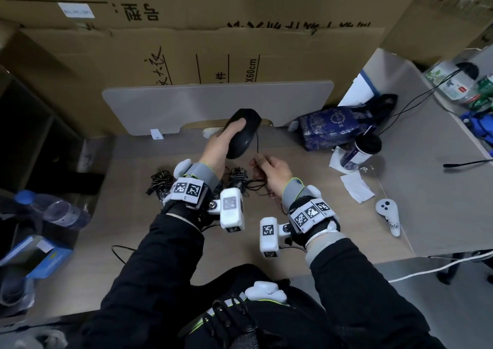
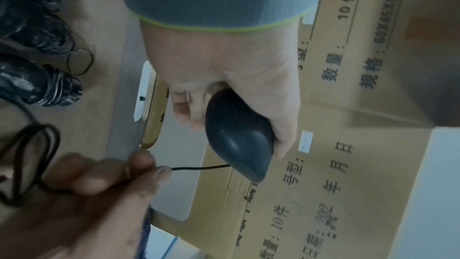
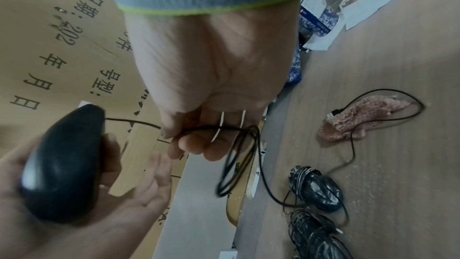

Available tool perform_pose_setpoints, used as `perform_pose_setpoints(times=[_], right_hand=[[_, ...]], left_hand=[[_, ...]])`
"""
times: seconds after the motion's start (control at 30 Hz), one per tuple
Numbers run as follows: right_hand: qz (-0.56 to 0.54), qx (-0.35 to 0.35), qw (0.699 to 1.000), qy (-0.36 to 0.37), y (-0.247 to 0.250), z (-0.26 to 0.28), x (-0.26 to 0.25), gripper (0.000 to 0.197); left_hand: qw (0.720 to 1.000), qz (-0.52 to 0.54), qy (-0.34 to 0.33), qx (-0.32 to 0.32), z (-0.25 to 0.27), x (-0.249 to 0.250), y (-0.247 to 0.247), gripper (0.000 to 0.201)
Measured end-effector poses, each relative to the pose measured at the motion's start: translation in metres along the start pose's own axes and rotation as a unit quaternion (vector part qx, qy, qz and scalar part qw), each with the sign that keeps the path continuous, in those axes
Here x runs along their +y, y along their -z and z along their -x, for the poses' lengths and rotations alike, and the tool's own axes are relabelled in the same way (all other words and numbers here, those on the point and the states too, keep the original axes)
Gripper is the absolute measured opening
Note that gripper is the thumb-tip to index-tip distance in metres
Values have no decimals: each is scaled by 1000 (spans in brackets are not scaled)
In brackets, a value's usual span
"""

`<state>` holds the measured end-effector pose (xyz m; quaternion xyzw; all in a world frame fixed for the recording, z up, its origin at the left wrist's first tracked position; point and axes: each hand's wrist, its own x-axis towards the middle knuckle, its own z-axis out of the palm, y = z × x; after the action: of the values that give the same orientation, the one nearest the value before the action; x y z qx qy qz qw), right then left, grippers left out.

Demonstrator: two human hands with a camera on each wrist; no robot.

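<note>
My left hand (image 1: 225, 142) grips a black computer mouse (image 1: 243, 132) and holds it up above the desk; the same mouse (image 2: 239, 137) fills the left wrist view, with thumb and fingers curled round its sides. Its thin black cable (image 1: 257, 143) runs from its front end to my right hand (image 1: 269, 171), which pinches it between thumb and fingers. In the right wrist view the cable (image 3: 134, 122) enters the right hand's fingers (image 3: 189, 145) and hangs below them in several loops (image 3: 236, 164). The plug end lies on a pink cloth (image 3: 361, 119).
Other black mice wrapped in their cables (image 1: 237, 178) (image 1: 160, 182) lie on the desk (image 1: 149, 220) under my wrists. A blue patterned bag (image 1: 330, 127), a cup (image 1: 360, 148), paper slips (image 1: 356, 187) and a white controller (image 1: 388, 214) sit to the right. Cardboard boxes (image 1: 213, 52) wall the back.
</note>
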<state>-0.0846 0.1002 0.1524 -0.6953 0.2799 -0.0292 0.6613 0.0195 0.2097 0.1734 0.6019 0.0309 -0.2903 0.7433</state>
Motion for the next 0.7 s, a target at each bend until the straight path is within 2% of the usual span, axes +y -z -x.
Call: perform_pose_setpoints(times=[0.1,0.2,0.23,0.3,0.4,0.47,0.57,0.7], right_hand=[[5,-22,999,-35,0,1,8,26],[39,-25,996,-79,6,-3,14,34],[46,-11,995,-90,8,-4,15,41],[56,25,992,-107,14,-5,13,49],[6,46,994,-103,21,-5,7,36],[-26,49,995,-84,24,-7,2,24],[31,68,995,-62,28,-12,-4,20],[117,88,989,3,39,-20,-11,23]], left_hand=[[997,74,4,-27,0,4,2,46],[994,106,-11,3,2,9,-3,29],[994,104,-12,19,1,8,-5,29],[995,86,0,50,-5,6,-6,43],[996,-34,13,85,-19,-2,-4,65],[984,-160,-10,83,-29,-11,0,60],[942,-327,-28,69,-34,-27,4,54],[902,-427,-2,63,-30,-31,6,69]])
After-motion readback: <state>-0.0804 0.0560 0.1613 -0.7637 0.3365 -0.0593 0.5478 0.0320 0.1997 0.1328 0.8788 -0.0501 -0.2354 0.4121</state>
